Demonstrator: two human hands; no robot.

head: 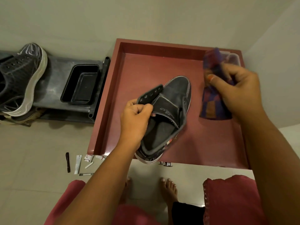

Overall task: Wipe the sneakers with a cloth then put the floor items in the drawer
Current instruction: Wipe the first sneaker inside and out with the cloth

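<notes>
Dark grey canvas is filling the middle of the frame: a sneaker (168,111) is being held above the open maroon drawer (186,65), its toe pointing toward the upper right and its heel hanging over the drawer's near edge. The left hand (134,117) is pinching the sneaker's eyelet flap, fingers curled tight around it. At the right of the frame, the right hand (238,93) is gripping a purple and orange patterned cloth (212,103), thumb and fingers closed on its bunched middle, the loose end hanging just beside the sneaker without touching it. A clear plastic container (233,58) is sitting in the drawer's upper right corner, partly hidden behind the cloth. At the lower left of the frame, small floor items (79,164) are lying on the pale tiles just beside the drawer front: a dark strap, white packets and a small white stick. At the upper left, a second sneaker (22,77) wrapped in clear plastic is resting on a grey rack (55,75), near a black tray (81,85).
</notes>
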